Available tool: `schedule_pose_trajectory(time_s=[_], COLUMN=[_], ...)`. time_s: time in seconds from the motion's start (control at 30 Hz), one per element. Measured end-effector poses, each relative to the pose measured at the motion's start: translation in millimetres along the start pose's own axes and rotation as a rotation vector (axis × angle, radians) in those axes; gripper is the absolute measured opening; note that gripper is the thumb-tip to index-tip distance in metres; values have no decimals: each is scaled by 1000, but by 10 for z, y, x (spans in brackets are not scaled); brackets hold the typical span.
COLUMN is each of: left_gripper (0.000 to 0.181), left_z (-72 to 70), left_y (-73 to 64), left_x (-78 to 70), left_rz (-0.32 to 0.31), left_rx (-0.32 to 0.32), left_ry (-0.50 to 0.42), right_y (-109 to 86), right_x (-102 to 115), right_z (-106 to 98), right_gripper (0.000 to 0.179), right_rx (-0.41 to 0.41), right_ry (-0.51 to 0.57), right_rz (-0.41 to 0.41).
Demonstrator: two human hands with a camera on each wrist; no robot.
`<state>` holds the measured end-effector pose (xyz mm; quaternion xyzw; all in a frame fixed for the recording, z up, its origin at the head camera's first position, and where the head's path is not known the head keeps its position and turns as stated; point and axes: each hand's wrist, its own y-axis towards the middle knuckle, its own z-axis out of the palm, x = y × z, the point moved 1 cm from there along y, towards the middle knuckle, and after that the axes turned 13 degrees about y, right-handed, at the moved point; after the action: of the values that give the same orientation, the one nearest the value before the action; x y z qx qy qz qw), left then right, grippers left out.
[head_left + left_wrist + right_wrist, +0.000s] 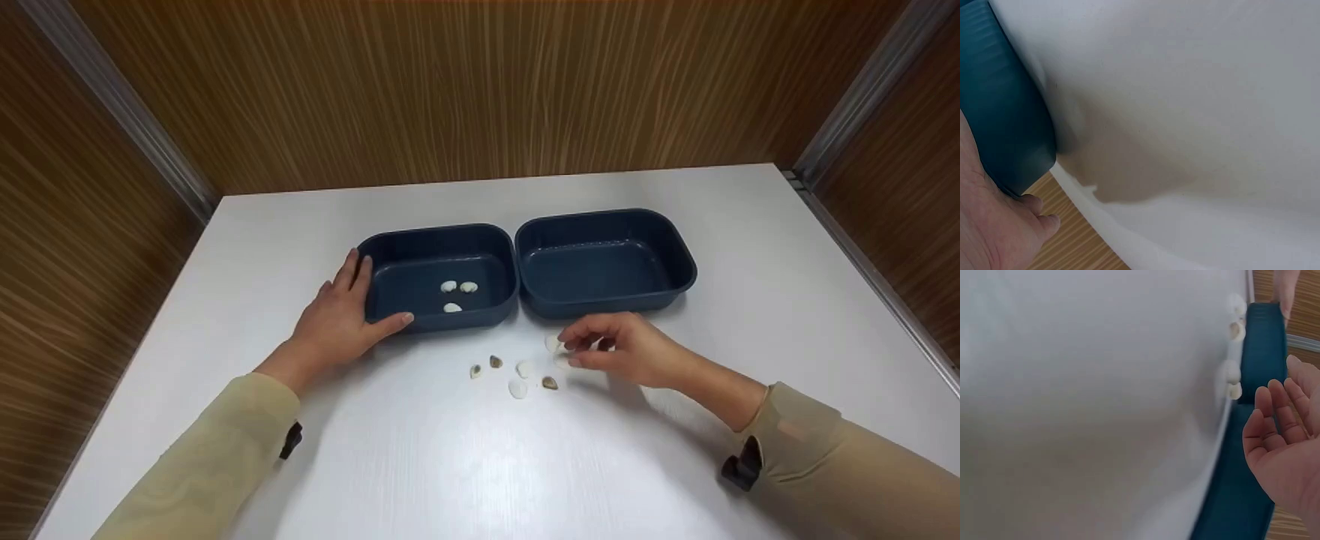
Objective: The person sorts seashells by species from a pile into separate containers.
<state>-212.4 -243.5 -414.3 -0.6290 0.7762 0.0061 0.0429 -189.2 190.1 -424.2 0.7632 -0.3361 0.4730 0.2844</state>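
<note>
My left hand (335, 319) rests against the left end of a dark blue bin (495, 319), fingers along the side rim and thumb over the front rim. Three white seashells (469, 287) lie on that bin's floor. Over the table in front of a second bin (607, 304), my right hand (634, 349) reaches down with thumb and fingers apart. Its fingertips overlap white shells (553, 343). To their left lie more white shells (517, 388) and a few brownish ones (550, 382). The right wrist view shows the right hand (1289, 424) loosely curved, with no shell visible between its fingers.
Both bins stand side by side on a white table (450, 465), the right one holding nothing visible. Wood-grain panels (480, 97) rise behind and at both sides. Metal rails (862, 82) run along the panel corners.
</note>
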Motion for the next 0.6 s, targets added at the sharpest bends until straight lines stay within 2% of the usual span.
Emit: schedule_pose_trajectory(time_s=[0.2, 0.6], left_gripper=[128, 129], left_z=[15, 5], left_y=[-3, -2], left_x=[-1, 3], left_rz=[-2, -16], left_rx=[6, 18], left_ry=[-2, -9], right_y=[-27, -7], right_x=[-163, -228], right_z=[10, -3], right_gripper=[26, 31], right_rx=[-1, 28], right_ry=[14, 31], right_rz=[39, 123])
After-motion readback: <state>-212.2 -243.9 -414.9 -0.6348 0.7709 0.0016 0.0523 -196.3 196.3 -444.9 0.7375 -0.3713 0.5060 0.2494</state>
